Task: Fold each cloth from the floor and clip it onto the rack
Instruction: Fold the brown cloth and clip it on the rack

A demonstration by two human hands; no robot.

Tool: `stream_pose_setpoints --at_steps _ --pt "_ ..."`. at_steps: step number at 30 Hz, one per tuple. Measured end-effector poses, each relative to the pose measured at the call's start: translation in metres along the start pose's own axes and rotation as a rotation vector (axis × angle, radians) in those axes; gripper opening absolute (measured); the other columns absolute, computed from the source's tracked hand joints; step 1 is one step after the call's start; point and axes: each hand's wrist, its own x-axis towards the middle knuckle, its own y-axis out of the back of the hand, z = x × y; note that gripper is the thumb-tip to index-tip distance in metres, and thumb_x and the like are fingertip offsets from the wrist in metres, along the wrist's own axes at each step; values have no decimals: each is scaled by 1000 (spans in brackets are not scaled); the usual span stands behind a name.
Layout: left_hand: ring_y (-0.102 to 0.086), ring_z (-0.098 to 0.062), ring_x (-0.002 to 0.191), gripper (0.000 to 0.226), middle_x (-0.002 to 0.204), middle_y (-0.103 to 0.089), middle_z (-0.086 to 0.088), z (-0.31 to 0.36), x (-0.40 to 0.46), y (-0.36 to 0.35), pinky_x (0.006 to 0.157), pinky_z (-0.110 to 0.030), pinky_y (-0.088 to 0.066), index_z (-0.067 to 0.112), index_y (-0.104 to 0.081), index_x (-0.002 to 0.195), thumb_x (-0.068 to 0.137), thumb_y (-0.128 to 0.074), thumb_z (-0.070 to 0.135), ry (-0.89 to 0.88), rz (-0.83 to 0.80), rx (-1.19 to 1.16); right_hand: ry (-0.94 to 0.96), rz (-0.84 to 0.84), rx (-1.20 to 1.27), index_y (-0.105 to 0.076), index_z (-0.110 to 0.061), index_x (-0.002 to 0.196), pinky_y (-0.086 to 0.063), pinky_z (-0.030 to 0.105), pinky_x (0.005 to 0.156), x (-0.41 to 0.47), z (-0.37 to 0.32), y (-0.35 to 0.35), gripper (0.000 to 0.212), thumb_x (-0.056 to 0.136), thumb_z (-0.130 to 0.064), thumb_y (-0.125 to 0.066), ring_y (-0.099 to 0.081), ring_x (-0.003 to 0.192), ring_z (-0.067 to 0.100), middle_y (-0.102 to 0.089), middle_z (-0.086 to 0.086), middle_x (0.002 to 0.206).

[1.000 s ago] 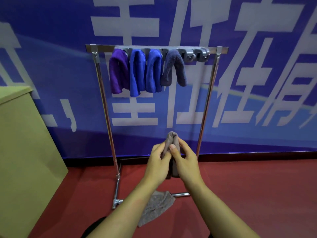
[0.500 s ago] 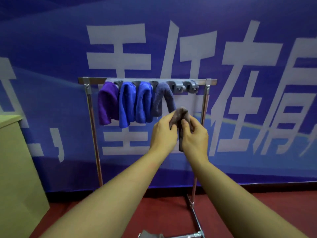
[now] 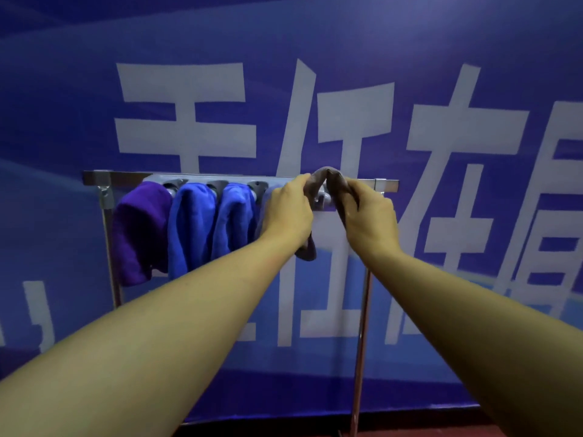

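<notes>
Arms are reaching out from the bottom of the view, up toward the rack (image 3: 132,177). The left hand (image 3: 288,212) and the right hand (image 3: 367,216) are each pinching one side of the folded brown cloth (image 3: 326,176), with fingers curled tight around it. The cloth is bending into a peak at the top bar, right over a grey clip (image 3: 323,198).

To do this well, the hands should be keeping the fold neat and pushing its middle straight into that clip, then letting go only when it is holding. I think this clip is free, but the hands are hiding part of it.

Further left, a purple cloth (image 3: 138,228), two blue cloths (image 3: 192,225) and a greyish one are hanging already.

Behind, the blue banner (image 3: 441,42) is showing big white Chinese writing. One sign looks like 任; the others are cut off.
</notes>
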Motion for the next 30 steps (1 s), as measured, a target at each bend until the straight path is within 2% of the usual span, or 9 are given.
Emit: stream_pose_setpoints --at_steps 4,8,11,16,20,22,24,26,30 --pt "-63 -21 85 37 102 -66 -3 1 6 -16 63 -30 -53 22 -60 125 101 -39 4 -22 0 11 -32 -32 -2 -62 -24 125 -52 26 64 15 14 -17 28 106 -32 -43 -61 74 8 -70 -2 91" --pt "-65 -38 102 55 117 -68 -11 -9 -1 -35 84 -45 -55 24 -59 129 90 -38 -9 32 -58 93 -63 -71 8 -66 -21 113 -51 35 62 13 26 -28 24 105 -24 -43 -63 71 20 -69 5 83" --pt "-65 -39 101 57 118 -67 -12 -20 -5 -45 83 -48 -56 25 -56 132 90 -38 -10 40 -51 116 -63 -100 -4 -66 -21 113 -48 29 56 12 31 -33 24 105 -23 -43 -61 69 16 -67 3 83" --pt "-66 -36 99 52 115 -69 -10 -29 -11 -53 80 -45 -57 29 -53 135 96 -37 -1 42 -45 82 -70 -133 33 -64 -22 119 -59 42 71 7 40 -37 25 105 -21 -44 -65 80 20 -66 1 87" --pt "-67 -32 92 51 104 -70 -10 -33 -15 -52 76 -42 -57 36 -50 139 98 -37 7 80 -71 12 -61 -128 60 -64 -22 121 -57 36 71 1 42 -38 25 104 -20 -46 -64 78 15 -67 -1 88" --pt "-67 -30 87 52 98 -71 -10 -36 -22 -52 75 -43 -58 35 -47 141 97 -41 7 107 -116 5 -67 -129 68 -65 -21 117 -58 40 71 -4 43 -37 23 103 -21 -48 -66 77 16 -70 2 87" --pt "-68 -27 84 51 94 -71 -7 -40 -29 -53 74 -43 -59 34 -48 139 95 -46 8 141 -136 -23 -76 -144 75 -65 -21 115 -59 39 72 -10 45 -35 20 103 -23 -49 -63 73 8 -68 0 85" --pt "-68 -26 83 48 94 -71 -5 -43 -34 -56 74 -44 -60 34 -50 136 93 -49 12 153 -141 -58 -86 -156 103 -64 -22 118 -58 36 76 -15 47 -33 20 103 -25 -52 -61 73 4 -65 -7 85" --pt "-68 -22 88 53 103 -71 -1 -48 -44 -58 78 -41 -59 38 -44 139 91 -55 20 167 -162 -102 -106 -165 126 -61 -27 128 -58 34 84 -21 53 -29 27 101 -29 -55 -60 81 -1 -67 -11 103"
